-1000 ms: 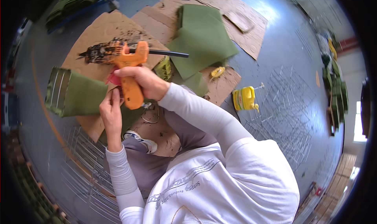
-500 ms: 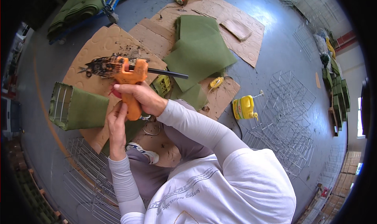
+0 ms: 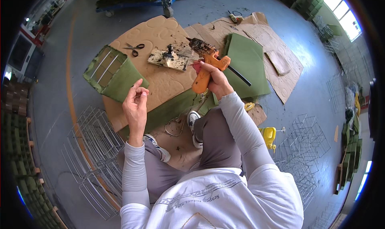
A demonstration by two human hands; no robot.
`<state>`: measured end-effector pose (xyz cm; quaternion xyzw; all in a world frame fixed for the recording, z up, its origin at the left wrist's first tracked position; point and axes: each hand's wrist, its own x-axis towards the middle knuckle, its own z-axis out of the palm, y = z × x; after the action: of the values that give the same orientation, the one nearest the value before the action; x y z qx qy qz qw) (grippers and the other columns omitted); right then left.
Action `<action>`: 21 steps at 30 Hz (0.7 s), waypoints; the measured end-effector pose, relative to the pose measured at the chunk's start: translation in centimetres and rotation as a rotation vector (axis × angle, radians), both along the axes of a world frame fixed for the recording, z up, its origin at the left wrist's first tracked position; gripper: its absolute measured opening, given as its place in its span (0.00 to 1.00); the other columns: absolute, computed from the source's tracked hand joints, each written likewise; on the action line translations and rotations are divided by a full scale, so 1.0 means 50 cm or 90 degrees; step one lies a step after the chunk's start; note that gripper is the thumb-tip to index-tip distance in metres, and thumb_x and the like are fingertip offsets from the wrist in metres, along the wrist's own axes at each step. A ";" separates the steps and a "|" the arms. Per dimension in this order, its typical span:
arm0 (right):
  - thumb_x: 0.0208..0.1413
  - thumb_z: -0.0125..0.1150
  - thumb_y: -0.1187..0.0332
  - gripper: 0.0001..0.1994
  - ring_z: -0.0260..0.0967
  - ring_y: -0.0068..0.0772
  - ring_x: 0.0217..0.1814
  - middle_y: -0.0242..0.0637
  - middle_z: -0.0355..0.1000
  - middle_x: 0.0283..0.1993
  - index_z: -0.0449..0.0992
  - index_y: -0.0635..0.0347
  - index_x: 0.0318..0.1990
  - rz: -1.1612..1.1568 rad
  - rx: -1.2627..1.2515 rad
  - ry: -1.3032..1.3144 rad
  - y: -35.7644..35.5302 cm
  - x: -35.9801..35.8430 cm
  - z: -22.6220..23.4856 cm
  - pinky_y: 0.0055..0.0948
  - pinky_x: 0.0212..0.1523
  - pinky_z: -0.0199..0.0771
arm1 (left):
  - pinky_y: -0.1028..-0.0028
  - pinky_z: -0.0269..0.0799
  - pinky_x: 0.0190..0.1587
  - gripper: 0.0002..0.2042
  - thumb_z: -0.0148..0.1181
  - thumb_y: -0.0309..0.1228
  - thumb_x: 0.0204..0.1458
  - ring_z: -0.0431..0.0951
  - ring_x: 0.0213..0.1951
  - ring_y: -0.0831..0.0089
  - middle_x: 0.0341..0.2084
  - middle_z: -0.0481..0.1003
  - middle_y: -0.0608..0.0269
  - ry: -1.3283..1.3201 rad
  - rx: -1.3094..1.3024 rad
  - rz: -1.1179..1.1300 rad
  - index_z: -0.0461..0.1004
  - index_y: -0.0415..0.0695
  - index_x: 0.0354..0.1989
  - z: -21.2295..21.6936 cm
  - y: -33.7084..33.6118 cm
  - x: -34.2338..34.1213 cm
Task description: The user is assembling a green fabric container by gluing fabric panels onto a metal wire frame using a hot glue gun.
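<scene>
We hold the orange glue gun (image 3: 206, 70) in our right hand (image 3: 216, 79), fingers wrapped tight round its grip, its grimy nozzle raised above the cardboard sheet (image 3: 160, 74) spread on the floor. Our left hand (image 3: 136, 104) hangs free, thumb and fingertips pinched lightly together on nothing we can make out. Just beside it lies the green felt-covered wire box (image 3: 112, 74), open end up. We judge the gun light, rigid and hot at the tip, so the handle is the place to hold it. The box looks light and springy; its wire rim gives the firmest hold. Scissors (image 3: 134, 48) lie farther off.
</scene>
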<state>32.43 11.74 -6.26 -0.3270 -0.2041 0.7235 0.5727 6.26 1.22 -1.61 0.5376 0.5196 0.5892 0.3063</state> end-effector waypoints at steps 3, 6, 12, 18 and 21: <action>0.56 0.64 0.74 0.14 0.76 0.36 0.50 0.43 0.77 0.49 0.73 0.67 0.49 0.047 -0.050 -0.028 0.026 -0.026 -0.026 0.31 0.54 0.77 | 0.80 0.72 0.42 0.16 0.53 0.18 0.59 0.74 0.36 0.81 0.33 0.75 0.66 0.010 0.022 0.022 0.73 0.38 0.56 -0.004 -0.001 -0.025; 0.56 0.64 0.75 0.15 0.76 0.37 0.50 0.44 0.77 0.49 0.73 0.68 0.50 0.088 -0.049 -0.019 0.055 -0.051 -0.049 0.31 0.55 0.77 | 0.79 0.72 0.43 0.16 0.52 0.18 0.60 0.75 0.37 0.80 0.34 0.76 0.65 0.001 0.024 0.069 0.72 0.38 0.56 -0.003 -0.001 -0.031; 0.55 0.65 0.74 0.18 0.76 0.38 0.50 0.45 0.75 0.51 0.71 0.67 0.53 0.145 -0.045 -0.018 0.066 -0.067 -0.064 0.33 0.53 0.77 | 0.79 0.73 0.43 0.15 0.53 0.20 0.60 0.75 0.37 0.79 0.35 0.77 0.64 -0.035 0.030 0.115 0.73 0.38 0.56 0.018 -0.013 -0.051; 0.55 0.66 0.73 0.19 0.76 0.36 0.50 0.42 0.75 0.50 0.71 0.64 0.53 0.142 -0.039 -0.047 0.071 -0.065 -0.072 0.33 0.52 0.77 | 0.79 0.73 0.44 0.14 0.53 0.21 0.61 0.76 0.37 0.79 0.35 0.77 0.63 -0.018 0.061 0.132 0.73 0.37 0.55 0.021 -0.022 -0.066; 0.53 0.66 0.74 0.17 0.75 0.34 0.49 0.40 0.76 0.48 0.72 0.64 0.50 0.100 0.031 -0.131 0.087 -0.037 -0.090 0.30 0.51 0.76 | 0.78 0.74 0.44 0.14 0.53 0.22 0.61 0.76 0.37 0.79 0.35 0.77 0.63 -0.046 0.097 0.139 0.73 0.37 0.55 0.025 -0.016 -0.064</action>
<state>30.59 16.10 -10.74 -0.3685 -0.3044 0.7233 0.4984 3.08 0.42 -0.36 0.4780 0.5176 0.6756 0.2172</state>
